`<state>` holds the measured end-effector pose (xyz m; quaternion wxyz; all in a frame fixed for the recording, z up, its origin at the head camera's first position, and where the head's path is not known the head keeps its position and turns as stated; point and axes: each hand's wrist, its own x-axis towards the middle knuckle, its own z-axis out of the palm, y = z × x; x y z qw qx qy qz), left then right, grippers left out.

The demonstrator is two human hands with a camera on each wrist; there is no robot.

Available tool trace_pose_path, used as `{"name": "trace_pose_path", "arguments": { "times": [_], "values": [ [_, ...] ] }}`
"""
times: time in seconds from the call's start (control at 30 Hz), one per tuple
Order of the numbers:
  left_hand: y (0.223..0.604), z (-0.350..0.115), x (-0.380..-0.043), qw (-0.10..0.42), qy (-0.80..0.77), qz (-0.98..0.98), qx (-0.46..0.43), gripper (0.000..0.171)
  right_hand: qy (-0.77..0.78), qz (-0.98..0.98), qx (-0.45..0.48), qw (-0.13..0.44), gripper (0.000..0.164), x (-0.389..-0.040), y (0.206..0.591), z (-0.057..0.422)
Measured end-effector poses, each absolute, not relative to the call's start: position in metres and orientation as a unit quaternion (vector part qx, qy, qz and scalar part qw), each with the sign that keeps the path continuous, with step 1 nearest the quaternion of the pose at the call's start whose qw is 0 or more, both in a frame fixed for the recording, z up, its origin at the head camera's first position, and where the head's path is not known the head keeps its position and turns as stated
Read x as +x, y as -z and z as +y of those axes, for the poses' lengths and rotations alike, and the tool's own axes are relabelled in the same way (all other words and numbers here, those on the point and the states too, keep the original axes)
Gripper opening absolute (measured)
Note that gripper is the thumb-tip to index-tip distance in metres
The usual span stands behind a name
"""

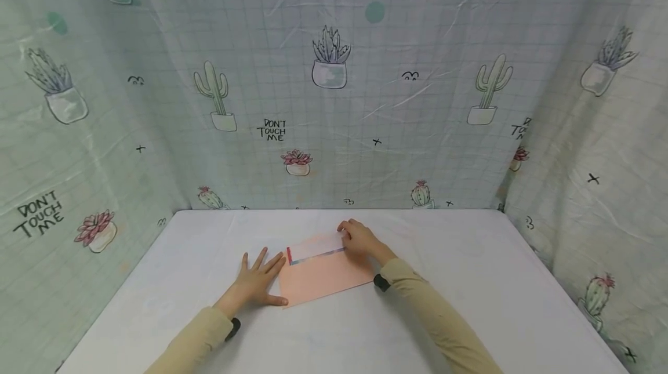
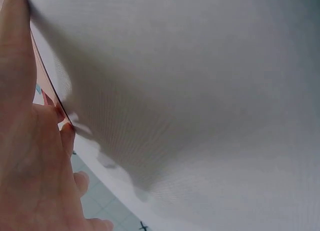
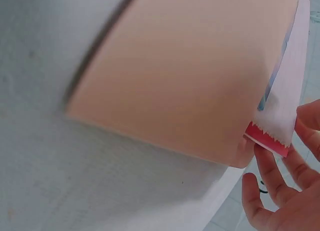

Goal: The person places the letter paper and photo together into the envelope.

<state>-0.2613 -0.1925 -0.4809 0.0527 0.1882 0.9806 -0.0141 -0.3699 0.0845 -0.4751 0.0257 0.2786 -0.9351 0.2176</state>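
A peach-coloured paper envelope lies on the table, slightly tilted. Along its far side runs a white flap edged by a blue line, with red ends. My left hand is spread flat at the envelope's left edge, thumb by its near left corner and index finger near the red end. At the far right corner my right hand pinches the white flap. The right wrist view shows the flap's red, saw-toothed end between the thumb above and the fingers below.
The white table extends around the envelope on all sides. Behind and beside it hangs a pale curtain printed with potted cacti and lettering. A dark wrist strap shows at the right sleeve.
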Motion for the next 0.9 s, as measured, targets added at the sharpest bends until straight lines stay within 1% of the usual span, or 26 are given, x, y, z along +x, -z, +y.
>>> {"name": "trace_pose_path", "arguments": {
  "times": [0.13,0.23,0.3,0.63,0.9],
  "values": [
    [0.481,-0.192,-0.264,0.052,0.020,0.980,0.189,0.101,-0.192,-0.943,0.272,0.008,0.024,-0.370,0.473,0.083],
    [0.483,-0.193,-0.265,0.055,0.023,0.981,0.186,0.101,-0.134,-0.951,0.278,-0.005,0.028,-0.368,0.475,0.079],
    [0.484,-0.193,-0.266,0.055,0.025,0.981,0.184,0.101,-0.093,-0.955,0.281,-0.002,0.030,-0.366,0.477,0.076],
    [0.480,-0.194,-0.260,0.044,-0.009,0.978,0.204,0.103,0.011,-0.950,0.302,0.076,0.035,-0.354,0.488,0.058],
    [0.481,-0.191,-0.264,0.067,0.019,0.981,0.180,0.102,0.066,-0.951,0.279,0.114,0.036,-0.339,0.482,0.048]
  ]
}}
